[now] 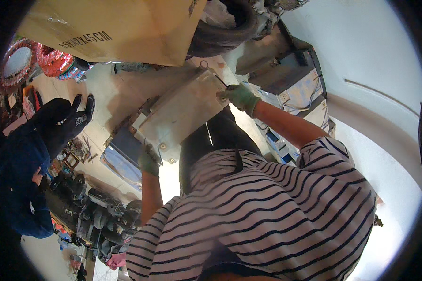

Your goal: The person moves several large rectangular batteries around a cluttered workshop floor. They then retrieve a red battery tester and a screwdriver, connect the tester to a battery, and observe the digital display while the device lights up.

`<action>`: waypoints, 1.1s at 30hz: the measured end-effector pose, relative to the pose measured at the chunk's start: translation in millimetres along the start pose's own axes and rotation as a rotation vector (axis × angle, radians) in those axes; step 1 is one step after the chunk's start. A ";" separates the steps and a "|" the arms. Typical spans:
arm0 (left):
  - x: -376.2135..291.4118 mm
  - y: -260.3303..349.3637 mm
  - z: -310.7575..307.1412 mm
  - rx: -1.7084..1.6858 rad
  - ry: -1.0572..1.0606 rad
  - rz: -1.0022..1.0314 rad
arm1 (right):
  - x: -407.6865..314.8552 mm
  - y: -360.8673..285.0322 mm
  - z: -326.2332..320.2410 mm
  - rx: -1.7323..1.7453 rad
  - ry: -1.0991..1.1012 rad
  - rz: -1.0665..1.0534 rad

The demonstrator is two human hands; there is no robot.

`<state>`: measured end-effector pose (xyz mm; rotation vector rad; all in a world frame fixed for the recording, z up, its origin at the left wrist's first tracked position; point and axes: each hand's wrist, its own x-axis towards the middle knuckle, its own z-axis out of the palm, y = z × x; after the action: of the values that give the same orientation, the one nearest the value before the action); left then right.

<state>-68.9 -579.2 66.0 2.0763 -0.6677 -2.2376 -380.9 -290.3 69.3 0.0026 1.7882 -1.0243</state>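
A flat pale panel or casing (183, 116) with round fixings near its lower corner lies tilted in front of my legs. My right hand (240, 98), in a green glove, is closed at the panel's upper right edge; a thin dark rod shows by its fingers. At the lower left corner is my left hand (149, 159), also gloved, beside a thin dark loop or handle; its fingers are blurred, so its grip cannot be told. A small ring (204, 64) stands at the panel's top end. Below the panel, to the left, sits a blue-sided box-shaped unit (121, 158).
A large cardboard box (116, 31) fills the top left, beside black tyres (225, 35). Several similar casings (299, 91) are stacked at the right along a white wall (372, 52). At the left a person (21, 158) in dark clothes stands near piled parts (102, 210).
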 end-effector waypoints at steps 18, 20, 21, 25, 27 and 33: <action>-30.1 -7.9 0.4 0.289 0.023 0.062 | -119.6 48.9 -0.1 0.195 0.277 0.189; -40.8 -11.8 14.4 0.386 0.049 0.069 | -136.9 60.5 -0.3 0.219 0.320 0.271; -47.5 -13.3 18.7 0.456 0.061 0.081 | -146.8 66.0 -1.6 0.205 0.302 0.244; -63.8 -8.7 30.5 0.603 -0.013 -0.064 | -197.0 80.2 -8.6 0.261 0.350 0.328; -69.3 -12.1 38.9 0.688 -0.028 -0.101 | -233.3 89.1 -10.4 0.314 0.418 0.314; -121.3 -35.5 74.1 1.014 -0.177 -0.013 | -326.5 169.1 5.9 -0.087 0.533 0.188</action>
<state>-115.9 -489.2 171.7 2.1288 -2.1555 -2.3434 -148.3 -43.7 211.9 0.4172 2.2604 -0.8570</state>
